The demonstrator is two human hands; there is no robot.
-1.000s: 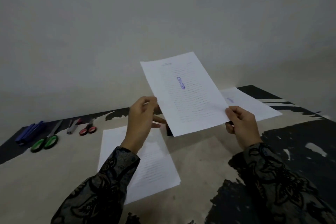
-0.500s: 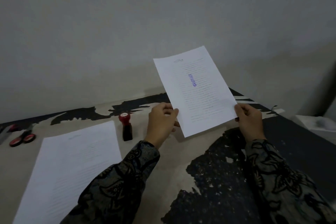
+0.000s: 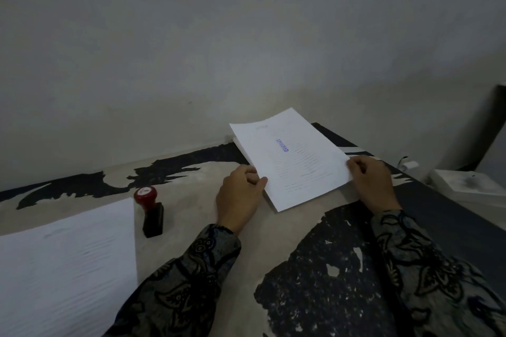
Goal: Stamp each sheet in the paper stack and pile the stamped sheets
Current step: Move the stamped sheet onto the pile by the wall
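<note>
Left hand (image 3: 241,194) pinching near-left edge of sheet (image 3: 293,161), thumb on top, fingers curled beneath. Right hand (image 3: 372,186) gripping near-right corner of same sheet, fingers curled over edge. Both wrists in dark patterned sleeves (image 3: 186,282).

Sheet: thin white paper, rectangular, faint printed lines, blue stamp mark (image 3: 282,145) near middle, lettering too small to read with certainty. Held low over pile (image 3: 238,145) of white sheets at far right of table (image 3: 191,232); only pile's left edge visible under sheet, layered, squared. Contact between sheet and pile not determinable.

Stack (image 3: 68,262): white paper, flat, at near left, cut off by left and bottom frame edges; print on it blurred. Well apart from both hands.

Stamp (image 3: 150,210): round red top on black rectangular body, upright, just beside stack's far-right corner, left of left hand, not touching it.

Table: worn surface, pale patches against black speckled coating, peeled in irregular shapes. Far edge meets plain grey-white wall (image 3: 219,49).

Right margin: pale blocky object (image 3: 465,183), smudged, dim, unidentifiable; dark upright strip (image 3: 490,128) behind it, cut off by frame. Small white item (image 3: 409,165) at table's far-right edge, too small to identify.
</note>
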